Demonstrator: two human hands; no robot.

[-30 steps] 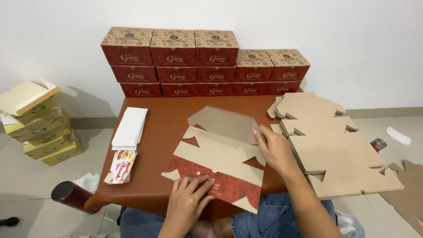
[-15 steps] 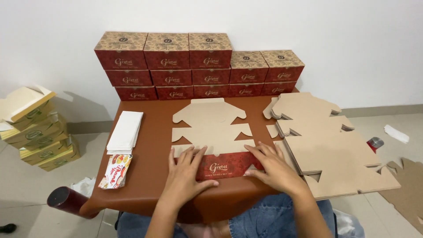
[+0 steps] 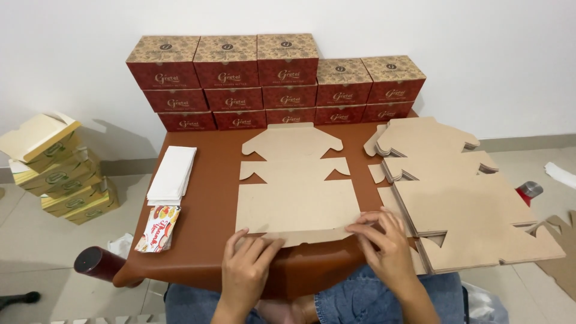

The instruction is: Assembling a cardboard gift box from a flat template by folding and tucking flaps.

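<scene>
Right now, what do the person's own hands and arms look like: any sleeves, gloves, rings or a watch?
Both the left hand and the right hand are bare: no gloves, and no rings show on the fingers. The forearms are uncovered down to the bottom edge of the picture, so no sleeves appear, and no watch or bracelet shows at either wrist. Below the arms, blue jeans cover the lap.

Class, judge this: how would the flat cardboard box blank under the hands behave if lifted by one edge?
The box blank looks thin, so probably light. Its cut flaps and fold lines suggest it would bend or droop. On the smooth brown table it likely slides easily.
</scene>
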